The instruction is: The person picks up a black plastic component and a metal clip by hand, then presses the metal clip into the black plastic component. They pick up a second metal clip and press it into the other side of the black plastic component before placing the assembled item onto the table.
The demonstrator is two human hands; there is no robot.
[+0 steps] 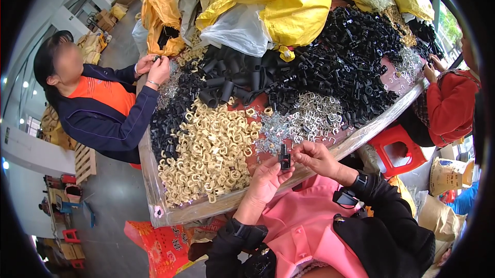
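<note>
My left hand (264, 182) pinches a small black plastic fitting (284, 159) upright over the table's near edge. Close by on its right, my right hand (320, 161) has thumb and fingertips pressed together; whatever they hold is too small to make out. Just beyond the fitting lies a heap of tiny silvery hardware (274, 131), with curved metal clips (315, 114) to its right. A large pile of beige plastic rings (206, 146) spreads to the left of my hands. Farther back are wide black tubes (227, 90) and a broad mound of black plastic parts (343, 61).
A wooden rim (201, 210) edges the table. Yellow sacks (294, 7) and an orange sack (160, 15) stand along the far side. One co-worker (103, 97) handles a small part at left; another person in red (454, 103) sits at right near a red stool (397, 149).
</note>
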